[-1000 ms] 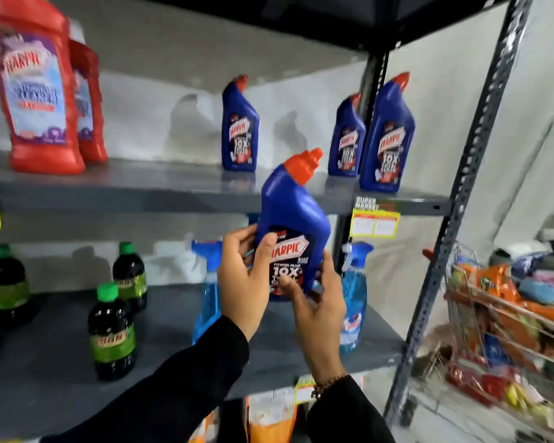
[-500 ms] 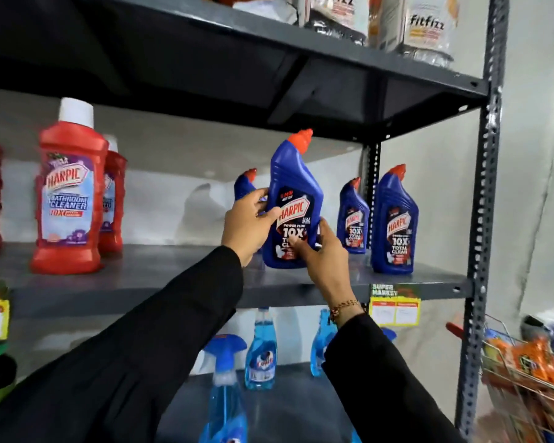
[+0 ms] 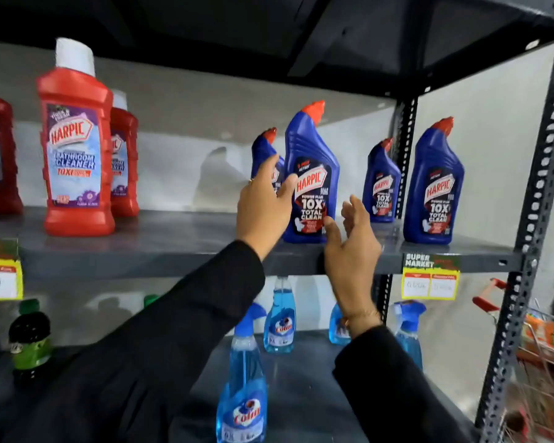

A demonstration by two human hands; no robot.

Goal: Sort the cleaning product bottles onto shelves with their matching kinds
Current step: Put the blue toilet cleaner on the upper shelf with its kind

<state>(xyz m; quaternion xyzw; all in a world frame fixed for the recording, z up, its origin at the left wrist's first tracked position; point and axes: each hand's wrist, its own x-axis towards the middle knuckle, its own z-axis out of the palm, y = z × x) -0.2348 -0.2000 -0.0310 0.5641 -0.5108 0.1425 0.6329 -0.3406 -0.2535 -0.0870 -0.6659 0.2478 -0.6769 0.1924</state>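
A blue Harpic toilet-cleaner bottle (image 3: 312,155) with an orange cap stands upright on the grey middle shelf (image 3: 173,238). My left hand (image 3: 263,209) is at its left side with fingers spread and the thumb resting on the label edge. My right hand (image 3: 352,241) hovers just right of the bottle's base, fingers apart and off it. Three matching blue bottles share the shelf: one behind my left hand (image 3: 263,145), one at the back (image 3: 381,187), one at the right front (image 3: 434,187). Red Harpic bathroom-cleaner bottles (image 3: 74,148) stand at the shelf's left.
Blue Colin spray bottles (image 3: 243,378) stand on the lower shelf, with dark green-capped bottles (image 3: 29,340) to their left. A perforated steel post (image 3: 538,193) bounds the rack on the right. Beyond it is a wire cart (image 3: 544,334) holding packets. Price tags (image 3: 429,282) hang from the shelf edge.
Both hands lifted the blue bottle from below up to the middle shelf and set it down. My right hand has come off it and my left hand has loosened.
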